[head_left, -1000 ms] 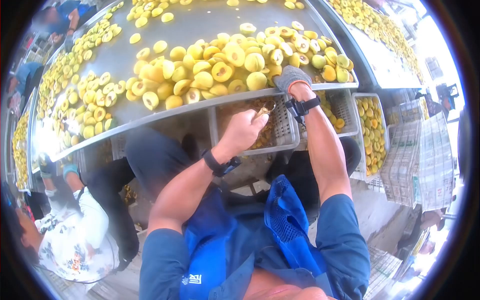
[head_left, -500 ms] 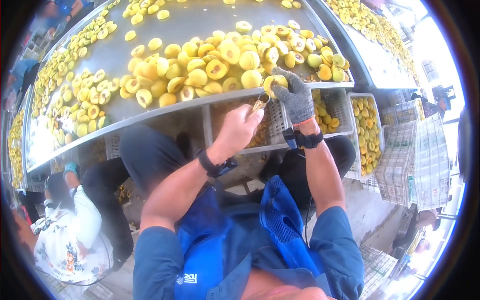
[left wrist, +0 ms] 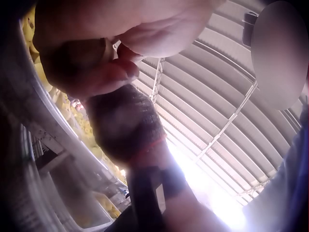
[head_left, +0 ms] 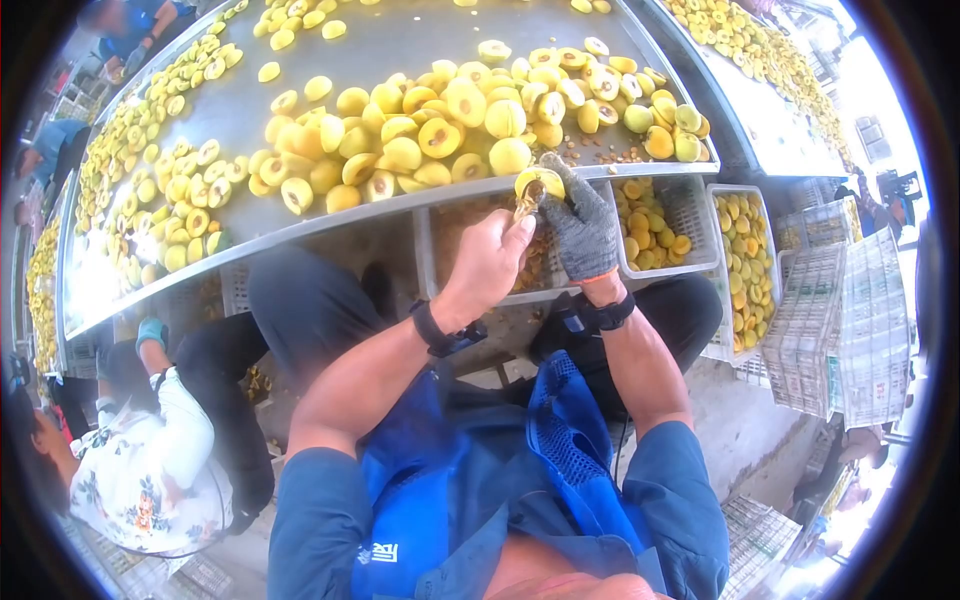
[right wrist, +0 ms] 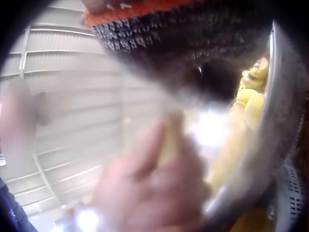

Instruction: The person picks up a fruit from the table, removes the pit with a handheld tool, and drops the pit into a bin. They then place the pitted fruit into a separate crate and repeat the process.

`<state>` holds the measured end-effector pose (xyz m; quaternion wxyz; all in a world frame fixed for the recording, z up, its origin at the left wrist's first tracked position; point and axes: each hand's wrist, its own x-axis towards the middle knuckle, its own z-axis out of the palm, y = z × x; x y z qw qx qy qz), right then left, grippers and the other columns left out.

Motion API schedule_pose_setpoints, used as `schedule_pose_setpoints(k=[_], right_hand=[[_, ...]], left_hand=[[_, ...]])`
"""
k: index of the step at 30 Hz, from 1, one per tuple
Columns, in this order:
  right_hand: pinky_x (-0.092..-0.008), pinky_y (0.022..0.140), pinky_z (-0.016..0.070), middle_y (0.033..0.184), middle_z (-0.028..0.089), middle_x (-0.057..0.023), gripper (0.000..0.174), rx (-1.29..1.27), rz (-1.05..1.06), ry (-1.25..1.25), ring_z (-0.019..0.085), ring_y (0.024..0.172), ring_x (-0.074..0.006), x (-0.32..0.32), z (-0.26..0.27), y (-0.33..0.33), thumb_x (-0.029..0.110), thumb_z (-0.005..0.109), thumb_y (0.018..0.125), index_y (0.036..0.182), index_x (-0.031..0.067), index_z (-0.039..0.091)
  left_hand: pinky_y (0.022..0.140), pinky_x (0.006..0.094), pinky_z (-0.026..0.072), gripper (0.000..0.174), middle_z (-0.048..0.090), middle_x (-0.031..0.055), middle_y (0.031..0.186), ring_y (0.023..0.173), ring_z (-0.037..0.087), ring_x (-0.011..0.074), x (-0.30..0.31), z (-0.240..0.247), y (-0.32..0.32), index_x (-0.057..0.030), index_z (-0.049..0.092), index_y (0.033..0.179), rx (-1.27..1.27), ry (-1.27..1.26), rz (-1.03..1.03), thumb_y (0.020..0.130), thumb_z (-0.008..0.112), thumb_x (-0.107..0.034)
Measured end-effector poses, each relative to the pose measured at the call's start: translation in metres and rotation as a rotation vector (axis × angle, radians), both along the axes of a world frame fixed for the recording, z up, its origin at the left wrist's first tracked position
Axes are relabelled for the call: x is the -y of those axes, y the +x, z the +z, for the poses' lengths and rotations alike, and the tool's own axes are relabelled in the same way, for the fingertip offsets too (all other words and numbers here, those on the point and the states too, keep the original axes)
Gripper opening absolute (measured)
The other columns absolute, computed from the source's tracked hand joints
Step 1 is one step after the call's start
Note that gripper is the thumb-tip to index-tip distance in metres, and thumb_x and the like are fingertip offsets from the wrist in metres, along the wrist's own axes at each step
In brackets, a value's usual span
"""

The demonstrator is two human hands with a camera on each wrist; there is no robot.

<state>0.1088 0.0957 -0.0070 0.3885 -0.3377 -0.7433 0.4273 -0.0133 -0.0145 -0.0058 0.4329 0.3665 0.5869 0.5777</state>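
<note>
My bare left hand [head_left: 482, 262] grips a small tool [head_left: 524, 206] by its wrapped handle, fingers curled round it. The tool's end meets the cut face of a yellow fruit half [head_left: 541, 181], which my gloved right hand [head_left: 583, 228] pinches just beyond the table's near edge. In the left wrist view the bare hand [left wrist: 111, 43] is close to the lens, with the grey glove [left wrist: 126, 123] below it. The right wrist view has the glove [right wrist: 188, 43] across the top and the blurred bare hand [right wrist: 154, 188] below; the fruit cannot be made out there.
The metal table [head_left: 215, 115] bears many yellow fruit halves [head_left: 400, 150], with small brown bits near its right corner. Below its edge stand a crate [head_left: 565, 262] and a fruit-filled crate [head_left: 699, 235]; another crate [head_left: 767, 262] is at right. Another person [head_left: 150, 480] sits at left.
My right hand has come from the pile on the table back towards me with a fruit half, which now meets the tool in my left hand. The left hand has barely moved.
</note>
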Motion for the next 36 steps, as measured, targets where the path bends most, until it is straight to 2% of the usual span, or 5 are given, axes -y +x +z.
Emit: schedule_pose_setpoints(k=[14,24,27,33,36], right_hand=[[-0.0413,0.103,0.0496,0.134,0.063,-0.0210,0.048,0.113,-0.092,0.512,0.063,0.119,-0.0380,0.015,-0.006,-0.003,0.005,0.068,0.093,0.140,0.0016,0.060],[-0.0295,0.085,0.0551,0.111,0.075,-0.0104,0.046,0.038,0.046,-0.058,0.066,0.097,-0.0120,-0.001,0.017,0.005,0.002,0.070,0.094,0.139,0.0043,0.065],[-0.0316,0.087,0.0550,0.112,0.075,-0.0139,0.045,-0.027,0.066,-0.075,0.069,0.100,-0.0180,-0.002,0.011,0.008,0.003,0.070,0.093,0.138,0.0040,0.066],[-0.0393,0.098,0.0517,0.119,0.071,-0.0191,0.044,0.134,-0.049,0.361,0.067,0.109,-0.0343,0.011,0.005,0.001,0.004,0.070,0.091,0.135,0.0037,0.066],[-0.0417,0.100,0.0502,0.118,0.071,-0.0200,0.046,0.120,-0.064,0.388,0.066,0.110,-0.0363,0.013,0.008,0.000,0.005,0.070,0.090,0.136,0.0046,0.066]], left_hand=[[0.038,0.0275,0.0339,0.037,0.052,0.0013,0.061,0.043,0.045,0.0100,0.008,0.025,-0.004,-0.0055,0.057,0.086,0.613,-0.153,-0.106,0.110,0.050,-0.032],[0.040,0.0281,0.0336,0.039,0.050,0.0004,0.055,0.040,0.042,0.0088,0.008,0.023,-0.016,-0.0042,0.054,0.080,0.070,-0.121,-0.167,0.110,0.050,-0.029],[0.040,0.0276,0.0332,0.039,0.050,-0.0002,0.056,0.041,0.042,0.0087,0.007,0.007,-0.010,-0.0045,0.053,0.080,-0.039,-0.070,-0.129,0.110,0.050,-0.029],[0.049,0.0316,0.0388,0.039,0.053,0.0024,0.059,0.051,0.047,0.0107,0.007,0.025,0.001,-0.0006,0.055,0.082,0.408,-0.239,-0.063,0.109,0.053,-0.027],[0.039,0.0283,0.0307,0.037,0.049,-0.0017,0.059,0.042,0.042,0.0088,0.005,0.017,0.002,-0.0048,0.052,0.084,0.404,-0.186,-0.076,0.109,0.052,-0.033]])
